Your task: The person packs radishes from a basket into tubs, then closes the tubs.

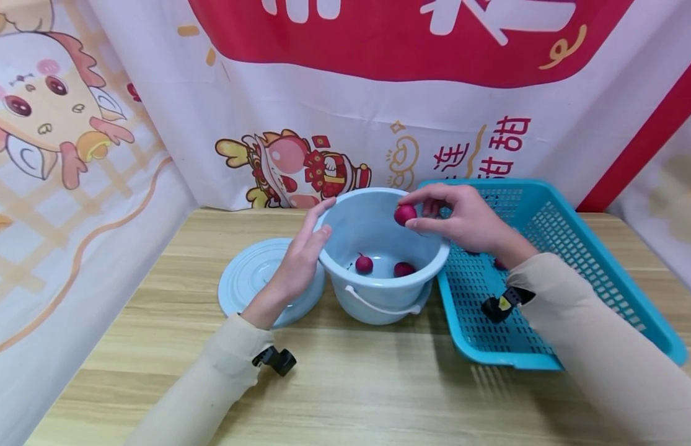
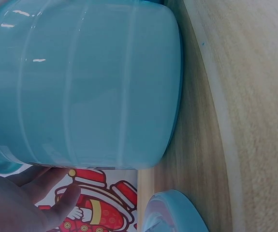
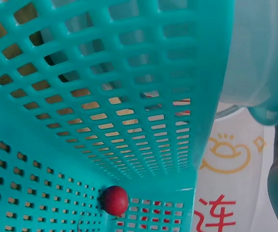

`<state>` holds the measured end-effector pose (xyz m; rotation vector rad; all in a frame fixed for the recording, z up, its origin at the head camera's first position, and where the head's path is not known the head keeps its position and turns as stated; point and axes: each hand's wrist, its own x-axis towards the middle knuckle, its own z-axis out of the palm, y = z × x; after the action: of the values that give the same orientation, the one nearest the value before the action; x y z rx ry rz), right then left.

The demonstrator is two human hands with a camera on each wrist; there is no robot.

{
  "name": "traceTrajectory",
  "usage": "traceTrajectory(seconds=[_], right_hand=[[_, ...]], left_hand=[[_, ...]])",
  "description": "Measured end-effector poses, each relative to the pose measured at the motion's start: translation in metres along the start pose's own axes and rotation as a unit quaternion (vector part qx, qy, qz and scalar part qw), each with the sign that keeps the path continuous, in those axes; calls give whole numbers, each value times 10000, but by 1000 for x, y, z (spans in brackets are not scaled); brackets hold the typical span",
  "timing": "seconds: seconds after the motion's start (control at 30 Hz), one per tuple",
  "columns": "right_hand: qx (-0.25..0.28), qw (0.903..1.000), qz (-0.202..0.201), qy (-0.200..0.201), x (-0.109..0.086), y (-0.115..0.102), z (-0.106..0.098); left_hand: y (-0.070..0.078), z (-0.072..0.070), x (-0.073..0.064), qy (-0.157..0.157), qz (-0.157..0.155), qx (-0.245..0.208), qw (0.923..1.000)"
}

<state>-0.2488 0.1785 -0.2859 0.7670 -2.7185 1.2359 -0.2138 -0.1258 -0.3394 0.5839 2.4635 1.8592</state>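
In the head view, my right hand (image 1: 462, 217) pinches a red radish (image 1: 405, 215) between thumb and fingers, over the opening of a light blue bucket (image 1: 381, 310). Inside the bucket lie two more radishes, one radish (image 1: 364, 264) at the left and another radish (image 1: 403, 269) at the right. My left hand (image 1: 300, 257) rests against the bucket's left rim, its fingers fairly straight. From the left wrist, the bucket's side (image 2: 90, 87) fills much of the view, with the left hand (image 2: 37, 203) beside it.
A turquoise perforated basket (image 1: 602, 248) stands right of the bucket. A radish (image 3: 115, 200) lies in its corner in the right wrist view. The light blue lid (image 1: 239, 279) lies on the table (image 1: 345, 384), left of the bucket. A printed cloth (image 1: 378, 105) hangs behind.
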Motion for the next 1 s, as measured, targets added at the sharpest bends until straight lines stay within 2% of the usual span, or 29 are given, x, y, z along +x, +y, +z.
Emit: traceTrajectory(seconds=[0.13, 0.3, 0.63, 1.0], right_hand=[[-390, 9990, -127, -176, 0, -5, 6], [-604, 9970, -325, -369, 0, -9, 10], [-825, 9941, -455, -544, 0, -14, 10], [-771, 9928, -673, -615, 0, -10, 11]], left_hand=[[-1, -1, -1, 3, 2, 14, 10000], [-1, -1, -1, -9, 36, -8, 10000], [-2, -1, 0, -30, 100, -24, 9999], [-1, 1, 0, -16, 50, 2, 10000]])
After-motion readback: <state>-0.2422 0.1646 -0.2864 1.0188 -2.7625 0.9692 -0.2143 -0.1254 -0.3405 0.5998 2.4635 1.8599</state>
